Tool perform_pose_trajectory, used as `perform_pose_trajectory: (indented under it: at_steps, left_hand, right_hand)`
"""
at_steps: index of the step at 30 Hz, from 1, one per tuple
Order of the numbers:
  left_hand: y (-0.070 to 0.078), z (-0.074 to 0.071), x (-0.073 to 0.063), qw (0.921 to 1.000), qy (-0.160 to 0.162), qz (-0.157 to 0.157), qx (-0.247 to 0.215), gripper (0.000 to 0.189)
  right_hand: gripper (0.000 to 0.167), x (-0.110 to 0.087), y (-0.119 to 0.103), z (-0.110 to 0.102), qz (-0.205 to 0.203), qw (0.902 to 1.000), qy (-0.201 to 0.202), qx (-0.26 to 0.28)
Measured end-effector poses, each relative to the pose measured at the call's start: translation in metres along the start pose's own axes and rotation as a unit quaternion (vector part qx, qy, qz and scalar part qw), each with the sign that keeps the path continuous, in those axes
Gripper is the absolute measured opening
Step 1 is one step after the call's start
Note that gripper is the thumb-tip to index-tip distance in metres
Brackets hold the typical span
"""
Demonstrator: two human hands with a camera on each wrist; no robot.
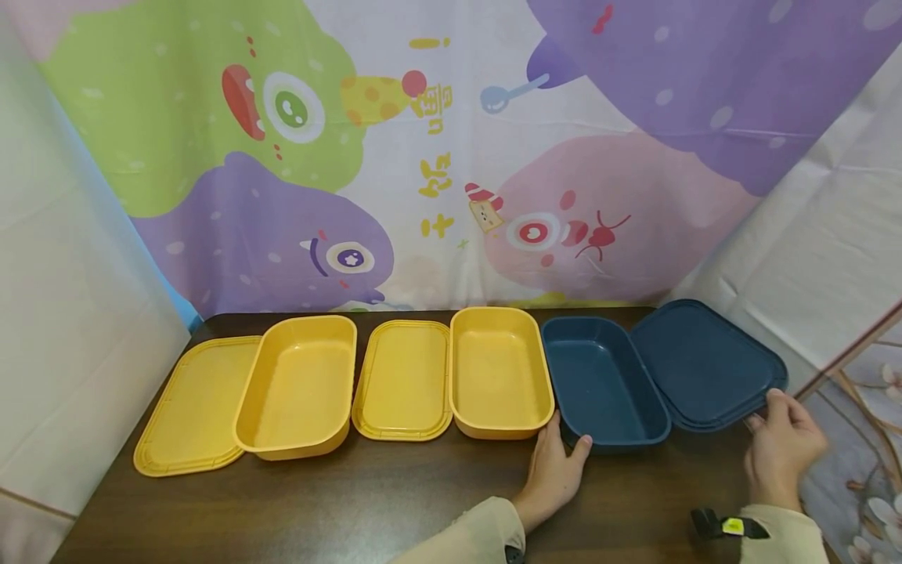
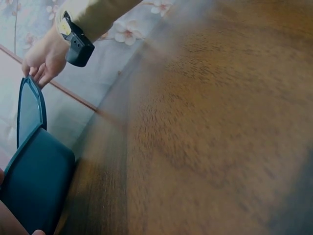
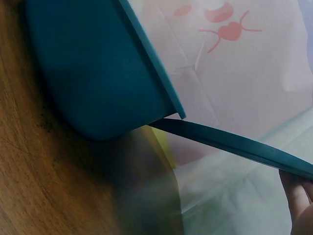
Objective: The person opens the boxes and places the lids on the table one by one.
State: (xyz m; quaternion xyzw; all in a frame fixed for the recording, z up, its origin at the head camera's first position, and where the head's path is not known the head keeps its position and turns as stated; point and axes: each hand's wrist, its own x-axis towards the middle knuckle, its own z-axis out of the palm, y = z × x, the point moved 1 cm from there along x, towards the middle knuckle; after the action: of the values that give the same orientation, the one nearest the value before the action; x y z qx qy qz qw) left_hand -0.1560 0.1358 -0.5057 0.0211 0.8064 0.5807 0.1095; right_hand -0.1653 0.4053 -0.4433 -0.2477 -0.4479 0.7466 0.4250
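My left hand [image 1: 553, 479] is at the near left corner of a dark blue food box [image 1: 606, 384]. Its thumb lies on the front wall and its fingers reach along the left side, partly hidden between this box and a yellow box [image 1: 500, 376]. My right hand [image 1: 785, 446] pinches the near right corner of a dark blue lid [image 1: 708, 364], fingers on top. The lid's left edge meets the blue box, as the right wrist view shows with the lid [image 3: 234, 144] and box [image 3: 98, 63]. Both blue pieces also appear in the left wrist view.
Left of the yellow box lie a smaller yellow lid [image 1: 403, 380], another yellow box [image 1: 299, 388] and a larger yellow lid [image 1: 200, 407], all in a row. The brown table [image 1: 338, 509] ends at a cartoon curtain [image 1: 437, 157] behind and pale cloth at both sides.
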Motion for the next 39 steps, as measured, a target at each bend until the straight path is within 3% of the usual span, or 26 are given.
perform_pose_trajectory:
  at_steps: [8, 23, 27, 31, 35, 39]
  left_hand:
    - [0.001, 0.000, 0.000, 1.0000, -0.001, -0.006, -0.001, 0.069]
    - [0.002, -0.002, -0.002, 1.0000, -0.003, 0.000, -0.005, 0.068]
    - [0.001, -0.001, -0.001, 1.0000, -0.003, -0.003, -0.005, 0.068]
    - [-0.001, 0.000, -0.001, 1.0000, 0.000, -0.004, -0.004, 0.068]
    - [-0.001, 0.000, -0.001, 1.0000, 0.006, 0.001, 0.002, 0.067]
    - [-0.001, 0.000, -0.001, 0.9999, 0.008, 0.004, 0.005, 0.068]
  right_hand:
    - [0.019, -0.001, 0.010, -0.002, 0.006, 0.9961, 0.003, -0.088]
    - [0.022, 0.001, 0.019, -0.008, 0.062, 0.9976, -0.014, -0.025]
    - [0.025, 0.005, 0.025, -0.017, 0.066, 0.9952, -0.014, -0.072]
    - [0.022, 0.023, 0.042, -0.033, 0.063, 0.9846, -0.019, -0.162]
    - [0.020, 0.044, 0.064, -0.050, 0.055, 0.9737, -0.035, -0.218]
    - [0.024, 0.042, 0.063, -0.050, 0.051, 0.9631, -0.049, -0.259]
